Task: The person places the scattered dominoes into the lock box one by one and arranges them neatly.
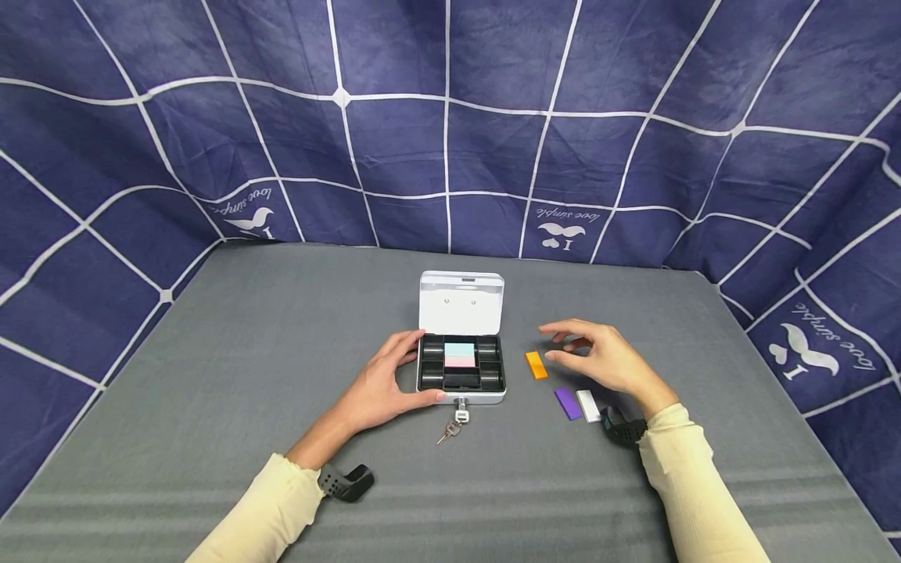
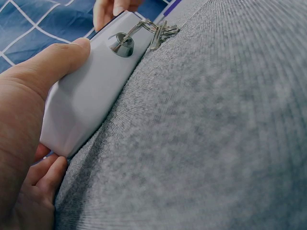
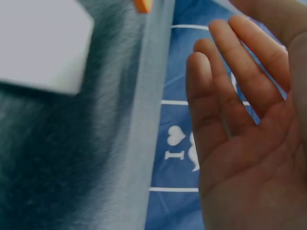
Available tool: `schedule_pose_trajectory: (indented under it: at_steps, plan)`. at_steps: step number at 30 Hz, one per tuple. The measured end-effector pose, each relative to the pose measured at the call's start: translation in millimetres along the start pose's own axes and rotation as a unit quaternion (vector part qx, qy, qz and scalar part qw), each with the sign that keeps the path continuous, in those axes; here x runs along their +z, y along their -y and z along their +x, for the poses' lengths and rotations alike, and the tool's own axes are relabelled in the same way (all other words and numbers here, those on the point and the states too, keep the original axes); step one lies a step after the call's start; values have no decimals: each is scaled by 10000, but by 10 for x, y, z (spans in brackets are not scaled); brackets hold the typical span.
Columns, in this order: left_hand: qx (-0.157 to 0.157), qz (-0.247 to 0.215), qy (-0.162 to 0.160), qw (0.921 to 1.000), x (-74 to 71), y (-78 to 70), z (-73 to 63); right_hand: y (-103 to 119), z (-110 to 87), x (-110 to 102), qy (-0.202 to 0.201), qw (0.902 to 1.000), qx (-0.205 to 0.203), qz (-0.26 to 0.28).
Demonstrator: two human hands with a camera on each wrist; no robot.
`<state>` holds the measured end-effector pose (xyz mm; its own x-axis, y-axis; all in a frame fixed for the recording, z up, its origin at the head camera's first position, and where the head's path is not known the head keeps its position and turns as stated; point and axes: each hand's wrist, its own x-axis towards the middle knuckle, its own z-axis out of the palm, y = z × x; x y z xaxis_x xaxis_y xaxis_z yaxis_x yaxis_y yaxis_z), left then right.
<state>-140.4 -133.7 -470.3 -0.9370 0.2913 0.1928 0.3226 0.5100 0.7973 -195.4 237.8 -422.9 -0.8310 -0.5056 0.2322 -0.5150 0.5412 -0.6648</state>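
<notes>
A small white cash box stands with its lid raised and a black compartment tray inside. My left hand grips the box's left side, thumb on the front wall and fingers along the side. In the tray's middle lie a light blue block and a pink block. Keys hang from the lock at the front. My right hand hovers with loosely bent fingers and nothing held, just right of an orange block. Its palm and fingers show in the right wrist view.
A purple block and a white block lie side by side, near the right wrist. Grey cloth covers the table. Behind it hangs a dark blue curtain with white lines. Each wrist wears a black band.
</notes>
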Motion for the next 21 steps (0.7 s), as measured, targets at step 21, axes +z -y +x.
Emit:
schedule_pose_trajectory:
  at_steps: [21]
  plan:
    - [-40,-37,-7,10000,7,-7,-9,-183,-21,105,1015,9945,266,-67]
